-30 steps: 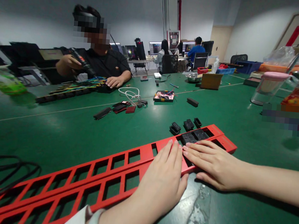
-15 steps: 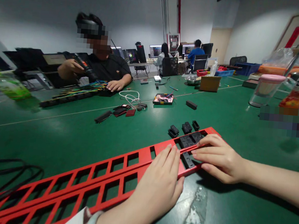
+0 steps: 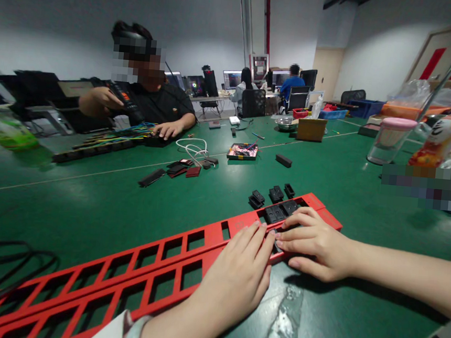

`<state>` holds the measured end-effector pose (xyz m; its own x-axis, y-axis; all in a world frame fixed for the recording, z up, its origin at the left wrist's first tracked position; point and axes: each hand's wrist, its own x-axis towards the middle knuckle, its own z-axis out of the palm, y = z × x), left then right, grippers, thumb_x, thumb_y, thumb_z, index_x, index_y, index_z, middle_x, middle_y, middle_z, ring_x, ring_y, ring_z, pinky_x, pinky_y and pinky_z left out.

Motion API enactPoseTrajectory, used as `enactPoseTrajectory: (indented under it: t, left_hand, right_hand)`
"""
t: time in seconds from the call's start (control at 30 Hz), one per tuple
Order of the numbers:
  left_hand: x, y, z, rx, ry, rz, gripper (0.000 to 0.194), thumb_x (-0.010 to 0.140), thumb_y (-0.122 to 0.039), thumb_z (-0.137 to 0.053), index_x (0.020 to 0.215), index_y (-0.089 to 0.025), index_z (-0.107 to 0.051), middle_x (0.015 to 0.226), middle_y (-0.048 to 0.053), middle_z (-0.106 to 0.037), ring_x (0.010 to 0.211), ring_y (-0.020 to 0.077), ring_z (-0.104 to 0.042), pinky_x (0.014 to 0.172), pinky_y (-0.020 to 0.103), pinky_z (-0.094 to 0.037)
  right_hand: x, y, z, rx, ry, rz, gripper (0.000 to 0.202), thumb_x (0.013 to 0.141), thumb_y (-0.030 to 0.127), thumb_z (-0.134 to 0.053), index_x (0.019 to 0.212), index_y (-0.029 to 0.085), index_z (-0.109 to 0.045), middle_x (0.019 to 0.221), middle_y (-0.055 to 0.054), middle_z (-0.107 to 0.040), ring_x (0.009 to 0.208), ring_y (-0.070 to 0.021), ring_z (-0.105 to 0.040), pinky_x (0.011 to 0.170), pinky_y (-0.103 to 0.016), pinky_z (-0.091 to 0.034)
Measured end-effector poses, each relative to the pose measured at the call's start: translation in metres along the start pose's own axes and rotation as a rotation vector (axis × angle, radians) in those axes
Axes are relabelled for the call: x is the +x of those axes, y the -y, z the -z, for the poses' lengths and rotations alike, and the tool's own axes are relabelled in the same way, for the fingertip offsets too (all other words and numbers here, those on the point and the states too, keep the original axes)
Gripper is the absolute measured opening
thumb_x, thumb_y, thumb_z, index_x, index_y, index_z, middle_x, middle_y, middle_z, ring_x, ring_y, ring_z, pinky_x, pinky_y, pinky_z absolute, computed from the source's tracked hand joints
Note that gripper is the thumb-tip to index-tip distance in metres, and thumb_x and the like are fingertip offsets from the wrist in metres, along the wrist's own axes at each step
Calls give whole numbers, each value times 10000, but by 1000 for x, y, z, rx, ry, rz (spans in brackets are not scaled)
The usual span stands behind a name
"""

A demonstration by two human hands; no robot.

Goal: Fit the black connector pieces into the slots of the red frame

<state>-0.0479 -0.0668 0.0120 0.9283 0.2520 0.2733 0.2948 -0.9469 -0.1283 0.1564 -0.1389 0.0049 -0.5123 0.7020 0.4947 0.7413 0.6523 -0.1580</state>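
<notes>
Black insert lies crosswise in red frame between our flat left hand and loosely spread right hand, neither clasping it.

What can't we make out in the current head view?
All in the head view:
Black insert under the fingers: mostly covered by the left hand and right hand.
Left ends of the red frames: cut off by picture edges.
Green bottle: label blurred.
Parts in the tray: too small.
</notes>
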Motion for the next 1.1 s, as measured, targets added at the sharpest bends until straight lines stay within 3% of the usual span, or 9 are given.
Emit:
enactPoseTrajectory:
  t: [0.17,0.27,0.37,0.47,0.67,0.9,1.0,1.1]
  left_hand:
    - [0,-1,2,-5,-16,-6,454,827,-248,-405,1256,-98,-401,1316,143,-408,1218,254,-363,1007,421,-316]
    - [-2,-1,4,-18,-10,-55,448,833,-225,-385,1264,-102,-394,1333,133,-390,1228,239,-351,1017,404,-309]
    - [-4,-1,5,-34,7,-105,447,835,-209,-375,1270,-105,-386,1333,126,-392,1217,224,-367,1018,384,-313]
    - [-5,-1,5,-42,17,-120,453,827,-218,-391,1267,-111,-388,1336,125,-387,1208,229,-377,1008,391,-324]
    - [-3,0,8,-66,20,-163,435,816,-225,-415,1243,-143,-416,1315,112,-419,1192,226,-399,990,386,-344]
    - [0,1,8,-81,8,-176,420,806,-212,-423,1222,-158,-438,1296,113,-442,1180,220,-418,966,377,-371]
    - [0,1,7,-78,-4,-177,427,795,-193,-432,1220,-156,-439,1293,116,-445,1181,217,-418,968,375,-370]
    - [0,0,7,-72,-3,-177,449,783,-174,-435,1232,-156,-430,1297,115,-441,1186,216,-414,969,375,-371]
  right_hand:
    - [-1,-27,3,-75,-153,8,317,825,265,-467,1115,179,-561,1082,-98,-614,999,-188,-520,875,-413,-370]
    - [-1,-67,9,-167,-259,-181,335,816,241,-479,1142,200,-548,1101,-96,-601,1015,-197,-524,873,-418,-394]
    - [-2,-107,13,-104,-204,-380,410,790,276,-525,1191,194,-512,1129,-103,-583,1037,-209,-524,884,-417,-413]
    - [-2,-129,9,40,-88,-465,494,754,353,-571,1217,200,-490,1207,-94,-536,1091,-220,-504,880,-392,-435]
    - [5,-136,3,175,-10,-479,366,765,344,-556,1088,179,-603,1145,-81,-585,1074,-202,-527,934,-369,-406]
    - [7,-140,2,196,-4,-546,316,728,360,-593,979,182,-662,1036,-68,-645,959,-200,-595,867,-337,-463]
    - [6,-139,0,168,-68,-578,283,715,342,-607,941,186,-673,975,-63,-665,895,-198,-617,826,-334,-484]
    - [4,-132,3,73,-259,-610,328,702,333,-621,984,168,-651,979,-81,-656,864,-201,-616,798,-348,-492]
